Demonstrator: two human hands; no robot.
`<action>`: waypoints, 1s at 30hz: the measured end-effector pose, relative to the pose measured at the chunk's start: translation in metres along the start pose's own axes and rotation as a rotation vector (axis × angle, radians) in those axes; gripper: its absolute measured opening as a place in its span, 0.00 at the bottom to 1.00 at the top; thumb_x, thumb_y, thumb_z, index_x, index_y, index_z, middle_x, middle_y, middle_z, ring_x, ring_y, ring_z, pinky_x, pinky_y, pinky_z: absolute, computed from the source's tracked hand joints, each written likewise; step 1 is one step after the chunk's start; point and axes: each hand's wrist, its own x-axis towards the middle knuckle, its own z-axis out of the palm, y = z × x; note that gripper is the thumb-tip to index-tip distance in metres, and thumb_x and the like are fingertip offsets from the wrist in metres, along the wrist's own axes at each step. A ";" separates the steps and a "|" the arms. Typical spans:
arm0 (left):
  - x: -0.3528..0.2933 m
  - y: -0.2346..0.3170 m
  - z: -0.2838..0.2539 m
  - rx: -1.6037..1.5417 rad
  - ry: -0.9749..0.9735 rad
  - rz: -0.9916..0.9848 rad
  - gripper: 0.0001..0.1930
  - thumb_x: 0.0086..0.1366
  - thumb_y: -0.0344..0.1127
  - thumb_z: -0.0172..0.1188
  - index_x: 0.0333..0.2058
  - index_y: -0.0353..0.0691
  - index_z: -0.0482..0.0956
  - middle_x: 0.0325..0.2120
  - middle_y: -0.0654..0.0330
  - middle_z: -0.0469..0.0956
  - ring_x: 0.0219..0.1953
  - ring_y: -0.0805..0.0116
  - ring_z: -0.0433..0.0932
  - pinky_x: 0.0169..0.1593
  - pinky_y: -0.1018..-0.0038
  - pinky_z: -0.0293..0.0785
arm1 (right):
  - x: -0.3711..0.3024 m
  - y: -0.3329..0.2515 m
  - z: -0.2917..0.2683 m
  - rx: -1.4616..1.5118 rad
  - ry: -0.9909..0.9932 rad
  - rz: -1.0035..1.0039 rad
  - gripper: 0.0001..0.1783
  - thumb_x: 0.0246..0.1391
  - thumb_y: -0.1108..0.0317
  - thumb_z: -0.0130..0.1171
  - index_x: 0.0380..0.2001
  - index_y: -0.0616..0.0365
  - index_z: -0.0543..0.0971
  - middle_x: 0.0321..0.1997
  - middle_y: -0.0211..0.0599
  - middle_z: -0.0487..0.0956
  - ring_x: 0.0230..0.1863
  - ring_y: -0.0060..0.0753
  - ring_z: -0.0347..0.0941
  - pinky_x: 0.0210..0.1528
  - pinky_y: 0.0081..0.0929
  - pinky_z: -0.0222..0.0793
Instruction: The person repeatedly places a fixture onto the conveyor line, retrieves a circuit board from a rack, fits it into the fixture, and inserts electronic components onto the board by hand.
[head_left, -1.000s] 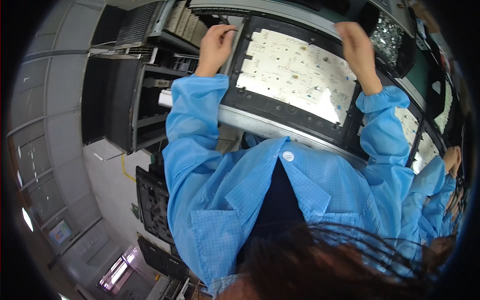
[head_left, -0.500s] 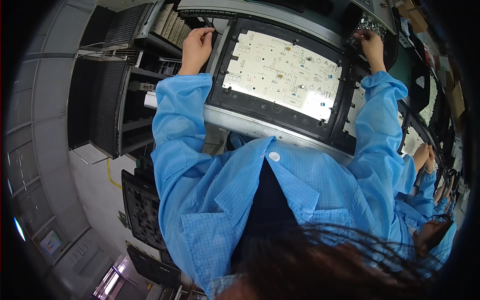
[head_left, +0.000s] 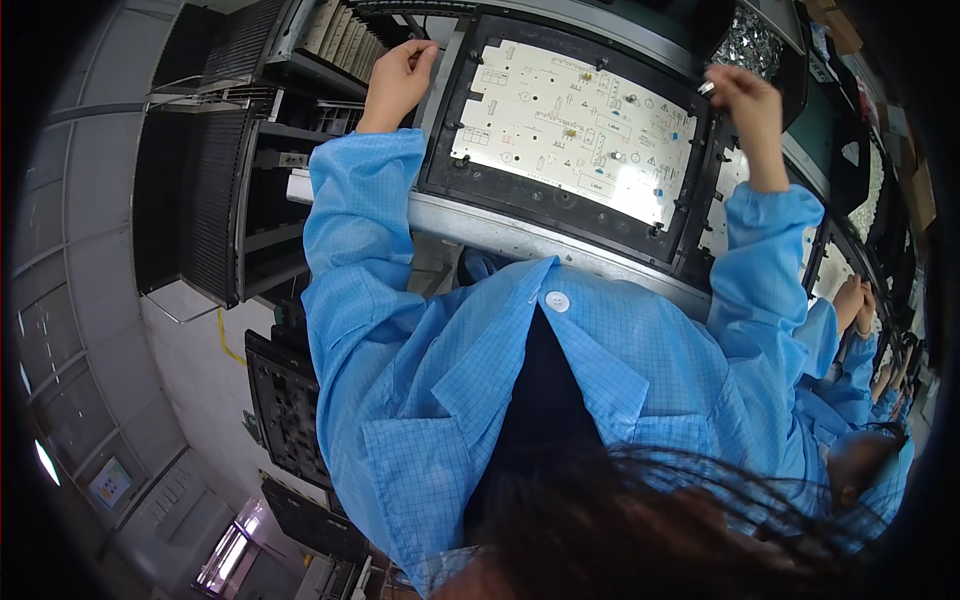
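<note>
Left hand (head_left: 397, 82) curled on the far-left corner of a black tray (head_left: 470, 140) holding a white circuit board (head_left: 570, 130), right hand (head_left: 745, 100) fingers pinching a small part at its far-right corner.

A circuit board (head_left: 575, 130) lies in a carrier frame (head_left: 455, 130) on the conveyor rail (head_left: 520, 235), racks (head_left: 225, 190) to its left.

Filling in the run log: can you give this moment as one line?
left hand: on left edge of black frame | right hand: at its top right corner, pinching something small | white board: lies in frame
</note>
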 end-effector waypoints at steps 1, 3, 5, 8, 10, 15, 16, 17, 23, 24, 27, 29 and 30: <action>-0.006 -0.003 -0.005 0.015 0.006 -0.017 0.14 0.67 0.42 0.58 0.43 0.39 0.83 0.32 0.55 0.82 0.31 0.68 0.80 0.37 0.73 0.75 | -0.013 -0.005 0.020 -0.048 -0.142 0.035 0.10 0.54 0.70 0.65 0.38 0.62 0.84 0.28 0.28 0.81 0.24 0.15 0.70 0.30 0.14 0.67; -0.008 0.000 -0.005 -0.147 -0.116 -0.069 0.18 0.67 0.45 0.59 0.46 0.36 0.81 0.33 0.59 0.82 0.33 0.72 0.79 0.37 0.75 0.74 | -0.037 -0.007 0.040 -0.097 -0.325 0.098 0.08 0.55 0.72 0.64 0.36 0.64 0.84 0.28 0.30 0.81 0.24 0.15 0.71 0.29 0.15 0.68; -0.007 0.010 -0.006 -0.182 -0.228 -0.116 0.20 0.66 0.45 0.60 0.49 0.36 0.79 0.34 0.60 0.82 0.34 0.73 0.79 0.37 0.76 0.74 | -0.055 -0.005 0.054 -0.111 -0.356 0.177 0.06 0.56 0.75 0.62 0.35 0.66 0.83 0.29 0.32 0.82 0.25 0.16 0.73 0.29 0.16 0.70; -0.009 0.013 0.001 -0.272 -0.356 -0.184 0.24 0.65 0.44 0.62 0.53 0.33 0.75 0.34 0.62 0.81 0.36 0.75 0.79 0.38 0.78 0.74 | -0.061 0.000 0.054 -0.078 -0.348 0.207 0.06 0.56 0.75 0.61 0.36 0.66 0.82 0.31 0.33 0.82 0.27 0.17 0.74 0.29 0.16 0.71; -0.011 0.010 0.000 -0.325 -0.368 -0.209 0.25 0.64 0.42 0.63 0.54 0.32 0.73 0.34 0.62 0.81 0.36 0.75 0.79 0.38 0.79 0.74 | -0.060 -0.001 0.050 -0.051 -0.330 0.214 0.06 0.57 0.74 0.61 0.37 0.65 0.82 0.32 0.33 0.82 0.28 0.17 0.74 0.30 0.16 0.71; -0.008 0.010 0.005 -0.432 -0.407 -0.233 0.26 0.60 0.29 0.62 0.56 0.28 0.68 0.32 0.61 0.81 0.35 0.76 0.79 0.39 0.82 0.75 | -0.060 0.013 0.026 0.193 -0.283 0.223 0.10 0.59 0.71 0.60 0.42 0.65 0.80 0.34 0.33 0.82 0.30 0.16 0.73 0.34 0.15 0.70; -0.006 0.014 0.003 -0.420 -0.413 -0.229 0.26 0.60 0.29 0.62 0.56 0.28 0.68 0.32 0.61 0.81 0.35 0.76 0.79 0.39 0.82 0.75 | -0.066 0.012 0.018 0.268 -0.248 0.248 0.11 0.60 0.70 0.60 0.44 0.65 0.79 0.34 0.32 0.82 0.30 0.16 0.72 0.35 0.14 0.69; -0.006 0.021 0.000 -0.405 -0.408 -0.249 0.26 0.61 0.28 0.60 0.58 0.28 0.67 0.32 0.62 0.81 0.35 0.76 0.79 0.40 0.82 0.75 | -0.074 0.011 0.010 0.342 -0.213 0.270 0.13 0.61 0.69 0.59 0.45 0.65 0.78 0.35 0.32 0.81 0.31 0.16 0.72 0.36 0.14 0.68; -0.012 0.036 -0.005 -0.206 -0.265 -0.346 0.24 0.63 0.30 0.58 0.57 0.31 0.68 0.33 0.56 0.81 0.37 0.69 0.80 0.43 0.78 0.76 | -0.115 0.032 -0.053 0.374 -0.259 0.299 0.12 0.62 0.70 0.58 0.47 0.63 0.78 0.34 0.28 0.80 0.31 0.15 0.71 0.34 0.12 0.66; -0.013 0.052 -0.004 0.338 -0.096 -0.021 0.23 0.62 0.30 0.59 0.56 0.32 0.70 0.36 0.53 0.80 0.39 0.65 0.80 0.43 0.76 0.77 | -0.119 0.027 -0.057 0.357 -0.293 0.285 0.12 0.62 0.70 0.58 0.47 0.63 0.79 0.34 0.28 0.80 0.32 0.14 0.71 0.34 0.12 0.66; -0.014 0.141 0.031 0.448 -0.144 0.422 0.15 0.62 0.32 0.59 0.48 0.35 0.78 0.44 0.49 0.77 0.45 0.52 0.78 0.47 0.65 0.77 | -0.112 0.014 -0.052 0.235 -0.358 0.276 0.09 0.60 0.71 0.60 0.41 0.63 0.80 0.31 0.27 0.80 0.30 0.13 0.71 0.32 0.12 0.66; -0.030 0.178 0.073 0.164 -0.346 0.492 0.13 0.63 0.31 0.58 0.45 0.36 0.79 0.44 0.51 0.77 0.45 0.51 0.78 0.49 0.64 0.76 | -0.101 0.011 -0.039 0.156 -0.438 0.236 0.08 0.59 0.71 0.60 0.40 0.63 0.80 0.30 0.27 0.80 0.29 0.13 0.71 0.31 0.13 0.67; -0.035 0.191 0.093 0.117 -0.439 0.523 0.11 0.62 0.30 0.57 0.44 0.37 0.80 0.42 0.52 0.77 0.44 0.51 0.77 0.50 0.65 0.75 | -0.098 0.012 -0.027 0.104 -0.472 0.208 0.07 0.58 0.72 0.61 0.38 0.63 0.79 0.30 0.27 0.79 0.28 0.13 0.71 0.29 0.13 0.67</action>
